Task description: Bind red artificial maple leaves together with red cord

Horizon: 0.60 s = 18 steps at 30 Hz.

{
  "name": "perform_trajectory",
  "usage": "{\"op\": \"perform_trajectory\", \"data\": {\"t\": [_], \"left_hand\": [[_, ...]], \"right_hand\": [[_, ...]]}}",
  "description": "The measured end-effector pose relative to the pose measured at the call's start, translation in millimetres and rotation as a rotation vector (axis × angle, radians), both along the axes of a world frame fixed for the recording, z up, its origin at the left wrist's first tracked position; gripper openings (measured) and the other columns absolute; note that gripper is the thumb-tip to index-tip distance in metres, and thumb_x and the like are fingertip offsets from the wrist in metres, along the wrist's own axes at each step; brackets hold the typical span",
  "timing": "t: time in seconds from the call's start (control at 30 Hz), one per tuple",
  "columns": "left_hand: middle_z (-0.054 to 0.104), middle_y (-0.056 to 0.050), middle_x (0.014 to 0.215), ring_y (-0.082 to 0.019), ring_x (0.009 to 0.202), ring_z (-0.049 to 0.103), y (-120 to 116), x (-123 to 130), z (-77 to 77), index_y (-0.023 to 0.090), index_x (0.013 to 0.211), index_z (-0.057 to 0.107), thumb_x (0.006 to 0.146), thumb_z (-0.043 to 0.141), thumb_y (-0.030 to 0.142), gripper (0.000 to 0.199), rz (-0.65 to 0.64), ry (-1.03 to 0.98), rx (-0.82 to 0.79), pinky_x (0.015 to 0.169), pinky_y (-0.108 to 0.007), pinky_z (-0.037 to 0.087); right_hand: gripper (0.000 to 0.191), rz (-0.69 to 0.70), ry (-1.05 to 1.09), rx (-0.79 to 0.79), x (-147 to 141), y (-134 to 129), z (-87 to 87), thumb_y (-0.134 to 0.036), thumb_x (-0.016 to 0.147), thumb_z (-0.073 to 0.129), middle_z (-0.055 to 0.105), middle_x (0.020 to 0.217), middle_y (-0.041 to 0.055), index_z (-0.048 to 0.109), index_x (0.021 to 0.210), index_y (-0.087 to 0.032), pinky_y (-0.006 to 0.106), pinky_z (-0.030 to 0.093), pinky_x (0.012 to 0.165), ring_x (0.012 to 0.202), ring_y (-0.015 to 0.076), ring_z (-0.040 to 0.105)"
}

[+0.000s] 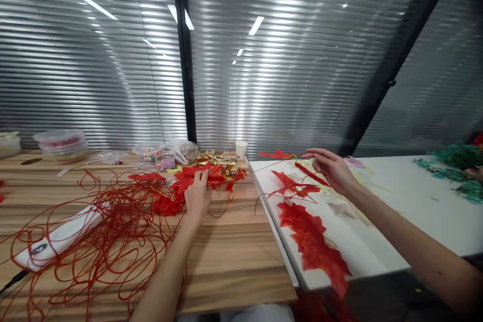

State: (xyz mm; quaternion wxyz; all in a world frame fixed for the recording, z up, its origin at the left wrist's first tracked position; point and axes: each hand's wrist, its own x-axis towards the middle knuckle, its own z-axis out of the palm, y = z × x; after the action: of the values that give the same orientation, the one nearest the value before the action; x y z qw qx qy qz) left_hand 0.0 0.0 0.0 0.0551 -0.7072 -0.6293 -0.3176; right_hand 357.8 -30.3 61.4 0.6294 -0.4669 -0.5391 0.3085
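Leaves (183, 183), red, lying bunched on wooden table (234, 256), our left hand (198, 195) pinching them. Our right hand (334, 171) hovering above white table (407, 211) near more red leaves (315, 244); its grip we cannot tell. Tangled red cord (123, 211) looping over white bar (62, 239).
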Motion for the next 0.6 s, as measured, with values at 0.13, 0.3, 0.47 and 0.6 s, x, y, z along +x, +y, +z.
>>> {"op": "perform_trajectory", "data": {"t": [0.13,0.3,0.47,0.6], "left_hand": [[0.057,-0.008,0.103,-0.022,0.082,0.058,8,-6,-2.5,0.025,0.111,0.054,0.068,0.061,0.027,0.043,-0.089,-0.174,0.026,0.062,-0.027,0.039],[0.06,-0.002,0.064,-0.017,0.062,0.056,17,-10,-6.6,0.012,0.083,0.064,0.048,0.075,0.036,0.043,-0.313,-0.614,-0.237,0.056,-0.025,0.039],[0.056,0.001,0.061,-0.007,0.046,0.047,12,-13,-3.9,0.012,0.078,0.062,0.05,0.075,0.032,0.037,-0.574,-1.022,-0.623,0.044,-0.019,0.033],[0.042,0.006,0.049,-0.003,0.039,0.036,15,-15,4.4,0.013,0.063,0.053,0.065,0.067,0.031,0.023,-0.611,-1.397,-0.702,0.039,-0.016,0.029]], "right_hand": [[0.027,-0.061,0.028,0.014,12,0,1.4,-0.033,0.066,0.061,0.065,0.085,0.0053,0.063,0.089,-0.02,0.021,0.031,0.04,0.045,0.0053,0.037],[0.027,-0.11,0.031,0.022,29,1,-4.4,-0.033,0.065,0.062,0.064,0.08,0.0049,0.063,0.087,-0.019,0.021,0.031,0.039,0.044,0.0055,0.037],[0.03,-0.242,-0.03,0.026,52,1,-20.1,-0.036,0.066,0.061,0.063,0.083,0.0051,0.063,0.091,-0.02,0.021,0.032,0.041,0.047,0.0063,0.041],[0.034,-0.299,-0.116,0.016,74,-2,-31.5,-0.04,0.067,0.06,0.062,0.082,0.0048,0.062,0.094,-0.02,0.021,0.03,0.041,0.047,0.0063,0.04]]}}
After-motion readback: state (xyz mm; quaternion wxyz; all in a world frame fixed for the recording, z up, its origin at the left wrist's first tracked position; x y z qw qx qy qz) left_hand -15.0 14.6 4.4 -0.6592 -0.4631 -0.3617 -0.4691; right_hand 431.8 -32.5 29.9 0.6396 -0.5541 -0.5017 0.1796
